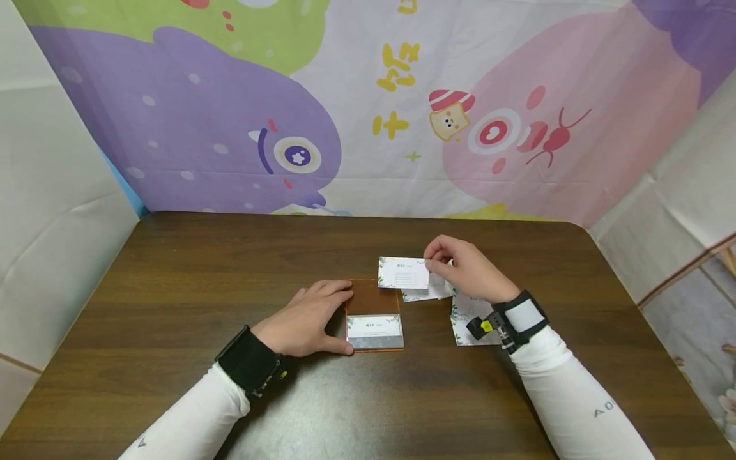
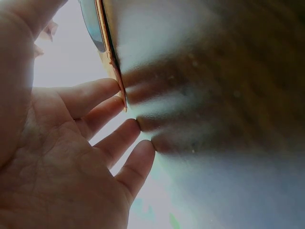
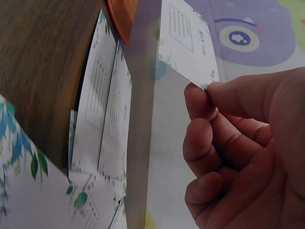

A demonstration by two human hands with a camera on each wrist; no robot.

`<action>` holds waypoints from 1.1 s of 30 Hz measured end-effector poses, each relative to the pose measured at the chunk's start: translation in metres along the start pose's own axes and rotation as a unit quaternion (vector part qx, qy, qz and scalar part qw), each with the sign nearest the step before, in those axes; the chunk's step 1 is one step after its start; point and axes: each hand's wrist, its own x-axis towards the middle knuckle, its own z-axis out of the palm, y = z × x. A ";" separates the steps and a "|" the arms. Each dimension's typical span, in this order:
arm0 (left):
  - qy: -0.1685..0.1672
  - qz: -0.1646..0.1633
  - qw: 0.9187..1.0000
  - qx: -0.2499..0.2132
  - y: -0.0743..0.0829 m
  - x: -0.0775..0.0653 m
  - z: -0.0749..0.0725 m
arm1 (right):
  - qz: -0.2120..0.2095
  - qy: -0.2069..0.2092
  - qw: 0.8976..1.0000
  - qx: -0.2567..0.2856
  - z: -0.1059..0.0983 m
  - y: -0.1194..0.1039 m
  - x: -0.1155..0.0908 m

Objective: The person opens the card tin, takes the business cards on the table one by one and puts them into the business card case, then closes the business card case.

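My right hand (image 1: 473, 269) pinches a white business card (image 1: 402, 273) with leaf print by its right corner, between thumb and index finger. In the right wrist view the held card (image 3: 187, 40) is tilted up off the table. My left hand (image 1: 307, 317) rests at the left side of a brown card holder (image 1: 372, 296), its fingers extended, thumb at the lower corner and fingertips at the upper edge. The holder lies open flat, with a business card (image 1: 374, 327) in its lower pocket. In the left wrist view the fingertips touch the holder's edge (image 2: 113, 64).
Several loose business cards (image 3: 97, 109) lie on the wooden table (image 1: 230, 255) right of the holder. More leaf-printed cards (image 1: 464, 322) lie under my right wrist, partly hidden. A cartoon-printed cloth (image 1: 368, 115) hangs behind the table.
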 end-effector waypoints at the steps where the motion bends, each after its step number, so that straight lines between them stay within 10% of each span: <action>1: 0.000 0.000 1.000 0.000 0.000 0.000 0.000 | -0.002 0.000 1.000 0.000 0.001 -0.001 0.000; 33: 0.018 0.013 1.000 0.000 -0.001 0.001 0.002 | -0.030 -0.039 0.999 0.017 0.040 -0.023 -0.005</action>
